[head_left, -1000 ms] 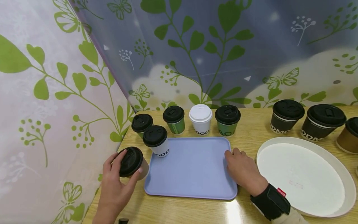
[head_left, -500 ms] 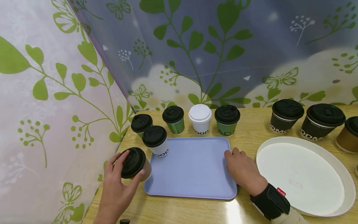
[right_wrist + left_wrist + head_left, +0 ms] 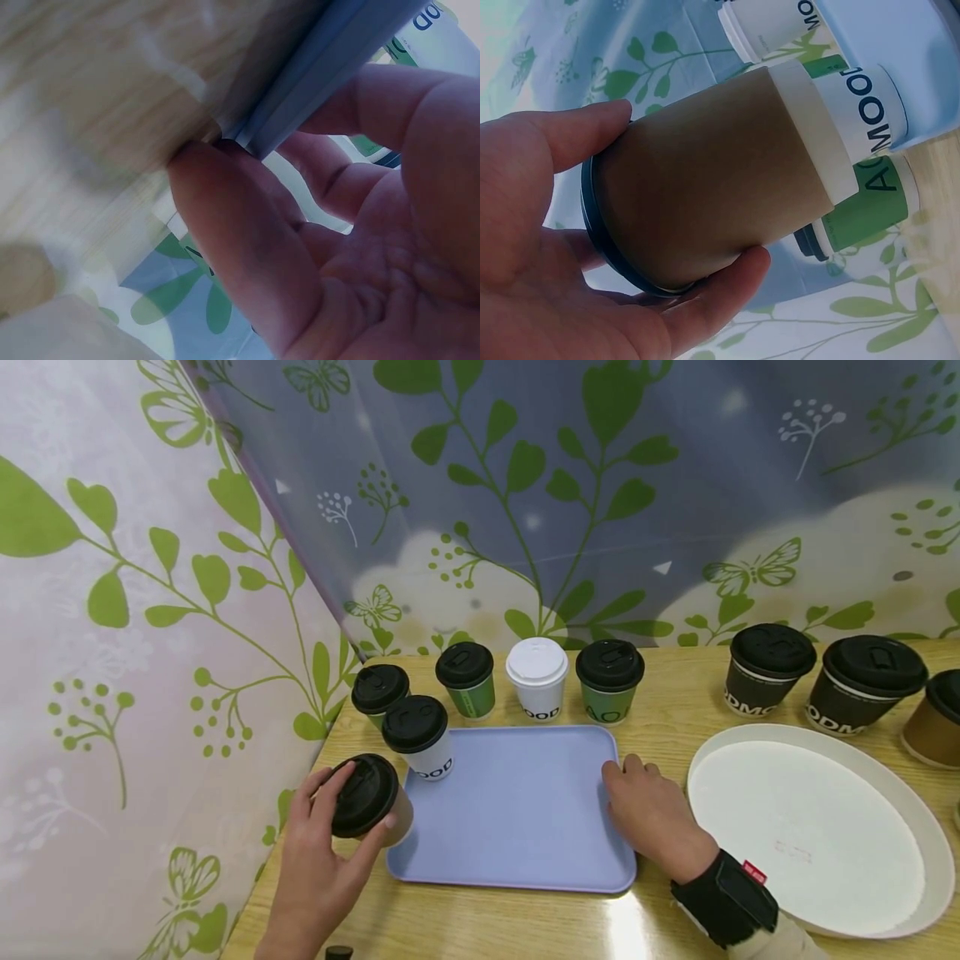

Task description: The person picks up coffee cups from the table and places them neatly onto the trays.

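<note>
1. A leaf-printed curtain (image 3: 555, 510) hung behind the wooden desk (image 3: 480, 922), with a row of back cups (image 3: 537, 681) along the desk's back edge.
2. The brown cup (image 3: 712, 172) was at the tray's left edge, toward the desk's left edge; whether its base touched anything could not be told.
3. The left hand (image 3: 322, 850) had hold of it, fingers and thumb curled and spread about as wide as the lid (image 3: 366, 795), one finger over the top, the thumb against the side.
4. In my judgement, good handling called for squeezing the side more than the lid, which might have popped loose.
5. The white cup (image 3: 422, 739) stood in the tray's back left corner, so any move over the tray (image 3: 517, 810) needed the base above the rim and a path in front of that cup.
6. The right hand (image 3: 651, 806) was nearly closed, seemingly pinching the tray's right edge; a light, level hold there looked best, since lifting could have tipped the white cup.
7. The round tray (image 3: 806, 835) lay just to the right, so the right forearm did best not to lean on it.
</note>
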